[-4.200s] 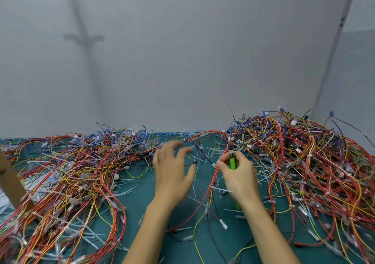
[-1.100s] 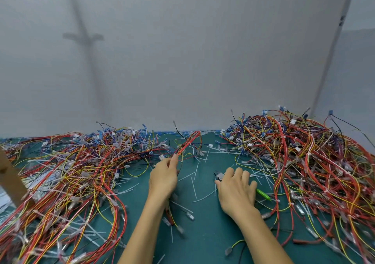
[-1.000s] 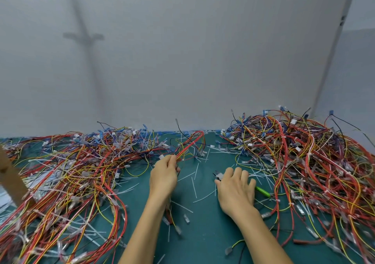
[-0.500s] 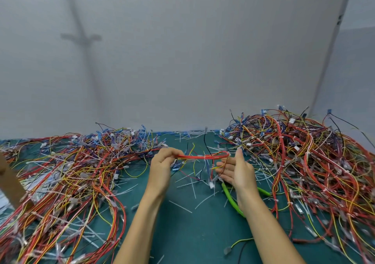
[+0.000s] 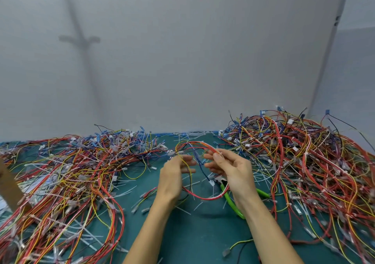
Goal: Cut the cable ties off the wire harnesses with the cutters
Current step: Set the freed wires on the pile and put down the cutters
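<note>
A person's left hand (image 5: 173, 175) and right hand (image 5: 233, 170) each pinch one looped wire harness (image 5: 203, 198), raised between them above the bench (image 5: 203, 233). Green-handled cutters (image 5: 231, 202) lie unused on the bench beneath the right hand. Snipped ties (image 5: 125, 190) litter the bench; large harness piles (image 5: 304, 162) either side suggest much work remains.

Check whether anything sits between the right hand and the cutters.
Yes: the harness that the right hand pinches. Its red loop hangs across the green handle of the cutters, just under that hand.
</note>
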